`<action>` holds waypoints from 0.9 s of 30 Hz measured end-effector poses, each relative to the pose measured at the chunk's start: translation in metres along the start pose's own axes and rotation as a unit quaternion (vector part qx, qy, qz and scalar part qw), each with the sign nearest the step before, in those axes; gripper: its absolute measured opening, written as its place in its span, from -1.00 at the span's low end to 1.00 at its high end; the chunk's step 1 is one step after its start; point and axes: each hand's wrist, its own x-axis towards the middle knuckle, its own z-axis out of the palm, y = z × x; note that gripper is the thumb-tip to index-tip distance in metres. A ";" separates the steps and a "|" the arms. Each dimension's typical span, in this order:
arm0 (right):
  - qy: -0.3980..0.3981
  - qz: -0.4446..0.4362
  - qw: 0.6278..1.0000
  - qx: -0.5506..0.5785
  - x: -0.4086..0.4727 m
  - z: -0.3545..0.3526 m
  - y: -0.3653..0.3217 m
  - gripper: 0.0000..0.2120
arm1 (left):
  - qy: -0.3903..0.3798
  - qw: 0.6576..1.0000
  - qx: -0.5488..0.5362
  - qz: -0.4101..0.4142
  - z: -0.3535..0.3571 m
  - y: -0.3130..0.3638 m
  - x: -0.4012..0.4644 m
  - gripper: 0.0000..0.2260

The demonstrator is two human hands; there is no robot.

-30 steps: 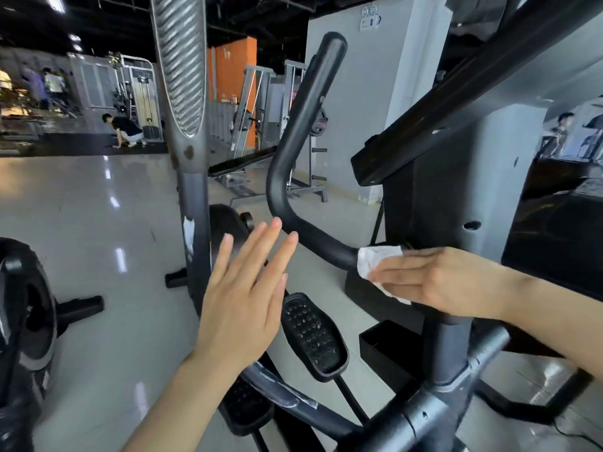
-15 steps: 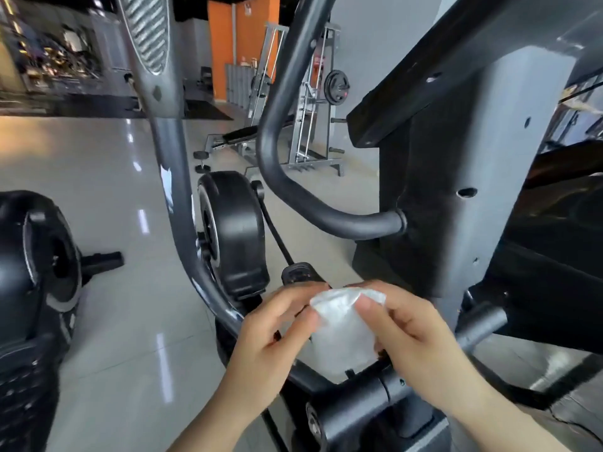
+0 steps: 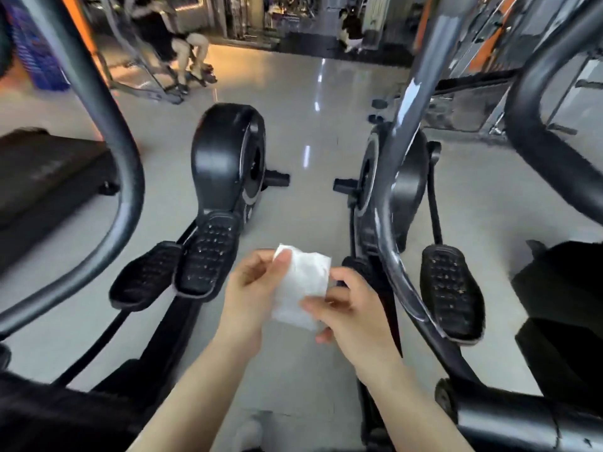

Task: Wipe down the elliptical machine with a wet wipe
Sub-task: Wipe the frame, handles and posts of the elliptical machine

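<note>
Floor, glossy grey (image 3: 303,197), runs open from centre up to 12 o'clock, a lane between two machines. Black elliptical machine (image 3: 404,190) flanks it at 3 o'clock, its studded black foot pedal (image 3: 448,291) just right of the hands; second black elliptical (image 3: 228,164) at 10 o'clock, two pedals (image 3: 205,256) close to the left hand. Curved dark handlebars crowd both frame edges. People sit far off at 12 o'clock. White crumpled wet wipe (image 3: 301,285) sits at centre, off the machines, between both hands: left hand (image 3: 251,291) pinches its upper left corner, right hand (image 3: 352,308) pinches its lower right edge, fingers curled.
</note>
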 end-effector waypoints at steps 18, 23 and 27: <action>0.177 0.041 0.975 0.130 0.185 0.111 0.030 -0.56 | -0.239 0.967 0.072 -0.058 -0.054 -0.036 0.249 -0.41; 0.201 0.059 0.973 0.099 0.209 0.101 0.036 -0.55 | -0.222 0.971 0.031 -0.088 -0.027 -0.050 0.300 -0.42; 0.217 0.049 0.970 0.094 0.229 0.086 0.033 -0.61 | -0.275 0.953 0.082 -0.097 -0.007 -0.054 0.329 -0.44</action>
